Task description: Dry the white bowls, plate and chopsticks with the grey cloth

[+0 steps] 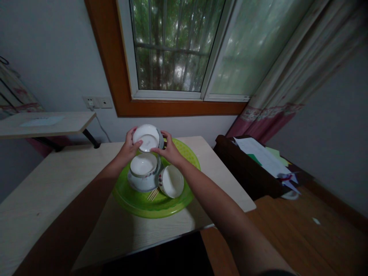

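Observation:
Both hands grip a white bowl [147,138] above the back of a green round tray [161,211], its underside turned toward me. My left hand [131,145] wraps its left side, thumb on the base. On the right side my right hand [169,149] closes round the rim, thumb also on the base. Just below is another white bowl [143,165], which rests on a larger patterned bowl [143,184]. Beside them a bowl with red marks [174,182] lies tilted on its side. Several chopsticks [153,194] poke out between the bowls.
The tray stands on a pale wooden table [51,184] against the wall under a window [178,46]. A raised shelf [48,124] is at the left, near a wall socket [97,102]. To the right, a dark brown cabinet [244,165] carries papers [261,153].

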`<state>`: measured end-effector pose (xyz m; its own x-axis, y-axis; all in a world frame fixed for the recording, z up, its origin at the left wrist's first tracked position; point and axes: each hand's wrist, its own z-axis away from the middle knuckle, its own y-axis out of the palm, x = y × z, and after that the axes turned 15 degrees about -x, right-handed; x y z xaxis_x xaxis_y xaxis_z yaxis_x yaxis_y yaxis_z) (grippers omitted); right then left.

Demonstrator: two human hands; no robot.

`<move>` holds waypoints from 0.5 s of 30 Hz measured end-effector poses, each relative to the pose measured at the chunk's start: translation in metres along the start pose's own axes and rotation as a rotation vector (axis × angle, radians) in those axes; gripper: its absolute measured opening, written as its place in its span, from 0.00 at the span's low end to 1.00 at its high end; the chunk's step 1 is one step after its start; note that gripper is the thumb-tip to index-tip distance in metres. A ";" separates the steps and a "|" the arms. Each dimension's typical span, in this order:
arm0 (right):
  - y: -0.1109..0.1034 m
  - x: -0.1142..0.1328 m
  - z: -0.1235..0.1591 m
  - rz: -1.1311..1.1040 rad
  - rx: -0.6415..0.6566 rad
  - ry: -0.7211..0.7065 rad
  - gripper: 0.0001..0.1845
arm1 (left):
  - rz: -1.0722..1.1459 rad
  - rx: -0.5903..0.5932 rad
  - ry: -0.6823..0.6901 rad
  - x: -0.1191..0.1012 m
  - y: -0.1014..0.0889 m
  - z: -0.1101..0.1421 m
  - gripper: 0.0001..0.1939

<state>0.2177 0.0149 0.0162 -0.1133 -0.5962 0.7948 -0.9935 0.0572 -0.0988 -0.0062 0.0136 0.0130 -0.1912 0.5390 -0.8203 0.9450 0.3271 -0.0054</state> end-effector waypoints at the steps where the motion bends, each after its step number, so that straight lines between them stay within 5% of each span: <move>1: 0.000 0.000 0.000 0.003 -0.010 -0.004 0.49 | 0.000 0.009 -0.014 0.000 0.000 0.000 0.38; 15: -0.014 0.010 -0.006 0.204 0.063 -0.210 0.28 | -0.120 0.197 -0.210 -0.010 0.000 0.007 0.36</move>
<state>0.2305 0.0127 0.0288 -0.2986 -0.7307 0.6139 -0.9469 0.1467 -0.2860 -0.0023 0.0026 0.0171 -0.2648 0.3269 -0.9072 0.9562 0.2110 -0.2031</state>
